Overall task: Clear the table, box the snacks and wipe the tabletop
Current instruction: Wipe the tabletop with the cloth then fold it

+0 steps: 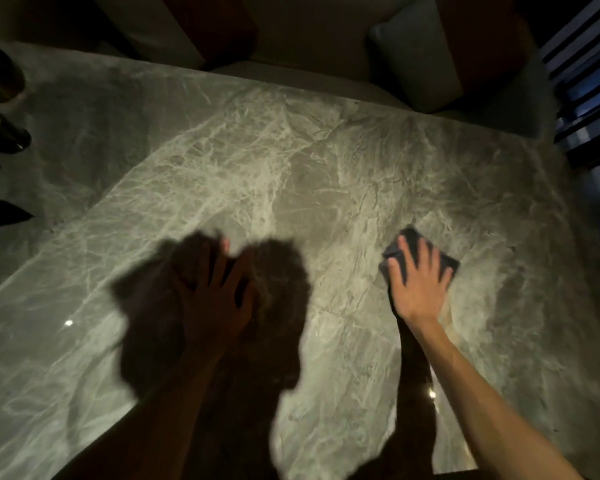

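A grey marble tabletop [291,161] fills the view. My right hand [418,282] lies flat, fingers spread, pressing a dark folded cloth [445,259] onto the marble right of centre. My left hand [215,289] rests flat on the tabletop in my own shadow, fingers spread, holding nothing. No snacks or box are in sight.
Dark bottles with a gold-coloured part [0,98] stand at the table's far left edge. A sofa with a grey cushion [416,53] runs behind the far edge. Dark slatted furniture [586,81] stands at the right.
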The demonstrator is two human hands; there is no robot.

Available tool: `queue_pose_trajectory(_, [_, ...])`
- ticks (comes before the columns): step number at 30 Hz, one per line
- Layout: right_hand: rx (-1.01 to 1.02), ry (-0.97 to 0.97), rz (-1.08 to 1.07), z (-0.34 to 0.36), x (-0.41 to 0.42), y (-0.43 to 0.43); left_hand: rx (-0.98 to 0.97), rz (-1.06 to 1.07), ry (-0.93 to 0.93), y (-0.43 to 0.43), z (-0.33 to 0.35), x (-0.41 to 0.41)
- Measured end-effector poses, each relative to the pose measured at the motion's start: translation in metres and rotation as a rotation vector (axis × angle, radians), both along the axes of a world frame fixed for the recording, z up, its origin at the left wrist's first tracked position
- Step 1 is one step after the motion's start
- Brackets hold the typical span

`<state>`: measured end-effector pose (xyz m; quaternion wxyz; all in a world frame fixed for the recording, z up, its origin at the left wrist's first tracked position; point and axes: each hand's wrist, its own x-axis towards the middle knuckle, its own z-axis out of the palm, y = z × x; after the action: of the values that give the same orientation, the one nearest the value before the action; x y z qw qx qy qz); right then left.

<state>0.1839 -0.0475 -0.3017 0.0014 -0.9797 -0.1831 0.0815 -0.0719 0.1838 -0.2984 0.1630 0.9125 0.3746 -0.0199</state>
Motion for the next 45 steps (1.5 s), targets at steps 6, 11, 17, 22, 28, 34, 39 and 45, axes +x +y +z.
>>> queue_pose_trajectory(6, [0.107, 0.109, -0.265, 0.002, -0.051, 0.064, 0.057, 0.001, -0.002, 0.001, -0.006, 0.001])
queue_pose_trajectory(11, [0.286, 0.083, 0.544, 0.004, -0.125, 0.051, 0.088, -0.028, 0.037, 0.003, -0.012, -0.003])
queue_pose_trajectory(17, [0.073, -0.025, 1.044, -0.008, -0.032, -0.029, 0.237, -0.026, 0.004, 0.006, -0.037, -0.007])
queue_pose_trajectory(22, [0.087, 0.006, 0.468, -0.006, 0.029, 0.033, 0.271, -0.06, 0.016, 0.008, -0.044, -0.007])
queue_pose_trajectory(28, [0.183, 0.039, 0.715, -0.005, 0.002, 0.057, 0.139, -0.05, 0.103, 0.006, -0.019, 0.0])
queue_pose_trajectory(34, [0.555, 0.397, 0.638, 0.033, -0.033, 0.031, -0.222, 0.138, 0.199, -0.01, 0.016, 0.019])
queue_pose_trajectory(39, [0.829, 1.417, -0.133, 0.089, -0.026, 0.023, -0.773, 0.455, -0.377, -0.069, 0.079, 0.033])
queue_pose_trajectory(45, [1.041, 1.838, -0.467, 0.152, -0.013, 0.031, -1.351, 0.653, -0.577, -0.109, 0.149, 0.064])
